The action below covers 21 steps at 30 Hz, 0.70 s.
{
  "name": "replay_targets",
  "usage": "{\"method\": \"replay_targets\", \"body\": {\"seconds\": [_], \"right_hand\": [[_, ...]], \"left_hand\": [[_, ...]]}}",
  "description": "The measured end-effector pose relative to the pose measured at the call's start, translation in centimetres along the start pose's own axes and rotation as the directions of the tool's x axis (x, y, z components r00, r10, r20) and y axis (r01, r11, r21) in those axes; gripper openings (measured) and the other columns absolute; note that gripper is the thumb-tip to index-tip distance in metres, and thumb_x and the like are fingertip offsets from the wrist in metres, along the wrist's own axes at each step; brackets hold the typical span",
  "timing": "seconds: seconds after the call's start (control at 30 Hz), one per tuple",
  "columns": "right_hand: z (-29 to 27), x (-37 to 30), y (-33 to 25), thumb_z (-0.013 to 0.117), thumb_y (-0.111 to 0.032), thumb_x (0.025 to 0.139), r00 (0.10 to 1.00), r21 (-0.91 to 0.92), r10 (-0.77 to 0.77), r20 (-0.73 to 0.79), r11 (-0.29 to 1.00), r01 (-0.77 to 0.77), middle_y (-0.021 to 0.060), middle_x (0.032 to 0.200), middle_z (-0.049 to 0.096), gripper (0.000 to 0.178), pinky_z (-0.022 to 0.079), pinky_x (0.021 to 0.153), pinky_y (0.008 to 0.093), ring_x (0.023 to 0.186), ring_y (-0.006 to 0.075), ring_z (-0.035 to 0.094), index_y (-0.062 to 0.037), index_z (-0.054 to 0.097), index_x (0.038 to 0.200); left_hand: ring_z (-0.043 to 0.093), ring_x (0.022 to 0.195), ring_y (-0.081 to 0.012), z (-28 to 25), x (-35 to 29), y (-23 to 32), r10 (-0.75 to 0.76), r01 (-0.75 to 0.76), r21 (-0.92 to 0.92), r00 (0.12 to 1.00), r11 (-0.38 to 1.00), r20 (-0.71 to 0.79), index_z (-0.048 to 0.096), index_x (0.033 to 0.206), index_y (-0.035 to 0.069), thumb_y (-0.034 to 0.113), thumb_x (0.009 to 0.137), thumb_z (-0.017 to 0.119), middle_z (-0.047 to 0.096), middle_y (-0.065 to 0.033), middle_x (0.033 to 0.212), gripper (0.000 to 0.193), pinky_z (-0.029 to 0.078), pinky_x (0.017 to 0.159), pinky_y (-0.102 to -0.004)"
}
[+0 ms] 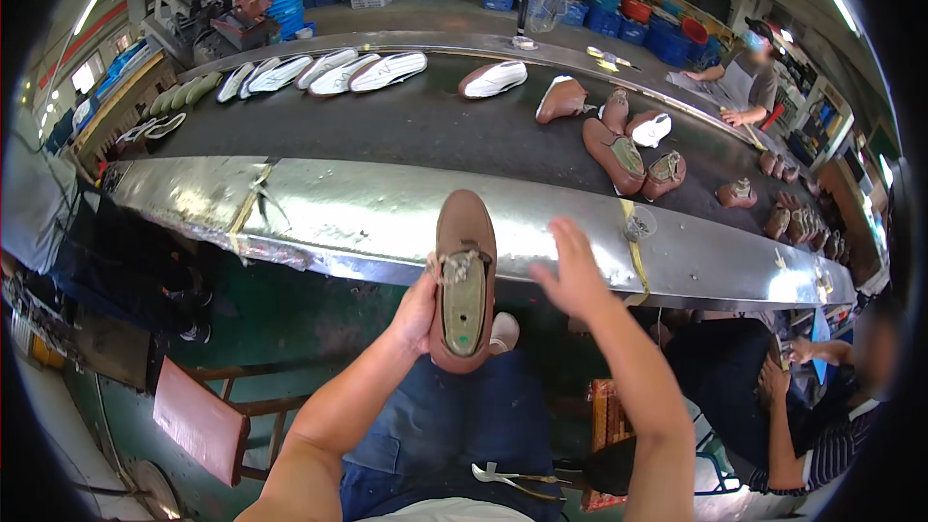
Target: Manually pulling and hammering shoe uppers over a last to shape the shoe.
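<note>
Edged by a silver metal rail (338, 205) is a long black surface (406, 126). At the rail's near side, a brown leather-look shoe (465, 280) is gripped by the left hand (416, 317); the right hand (578, 278) is held empty, fingers wide. Likely light and soft-sided, it is best held mid-sole.
</note>
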State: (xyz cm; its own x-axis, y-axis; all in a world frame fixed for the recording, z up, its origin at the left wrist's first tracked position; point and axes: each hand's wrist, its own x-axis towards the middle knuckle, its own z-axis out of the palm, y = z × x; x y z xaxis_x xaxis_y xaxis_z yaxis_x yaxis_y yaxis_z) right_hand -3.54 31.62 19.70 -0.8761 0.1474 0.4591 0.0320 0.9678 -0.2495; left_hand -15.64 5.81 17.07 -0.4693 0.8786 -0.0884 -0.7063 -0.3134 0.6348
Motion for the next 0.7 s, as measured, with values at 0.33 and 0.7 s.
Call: {"method": "replay_targets", "body": {"seconds": [0.33,0.7], "right_hand": [[1.5,2.4,10.0,0.065,-0.052,0.089,0.945,-0.167,0.292,0.146,0.949,-0.268,0.0237,0.151,0.043,0.077,0.022,0.119,0.0572,0.146,0.0385,0.033,0.0056,0.049,0.138],[1.6,3.3,10.3,0.068,-0.052,0.086,0.949,-0.15,0.269,0.163,0.958,-0.245,0.0223,0.15,0.043,0.079,0.022,0.118,0.0566,0.144,0.0386,0.034,0.0052,0.049,0.137]], "left_hand": [[0.055,0.13,-0.0399,3.9,28.6,13.8,-0.164,0.202,0.066,0.915,0.977,-0.369,0.047,0.149,0.007,0.073,0.099,0.038,0.054,-0.0218,0.145,0.084,0.044,0.109,-0.0546],[0.048,0.138,-0.034,-2.3,37.8,7.1,0.566,-0.22,0.828,0.813,0.515,-0.135,0.04,0.151,-0.001,0.056,0.103,0.048,0.05,-0.0223,0.149,0.075,0.037,0.115,-0.0381]]}}
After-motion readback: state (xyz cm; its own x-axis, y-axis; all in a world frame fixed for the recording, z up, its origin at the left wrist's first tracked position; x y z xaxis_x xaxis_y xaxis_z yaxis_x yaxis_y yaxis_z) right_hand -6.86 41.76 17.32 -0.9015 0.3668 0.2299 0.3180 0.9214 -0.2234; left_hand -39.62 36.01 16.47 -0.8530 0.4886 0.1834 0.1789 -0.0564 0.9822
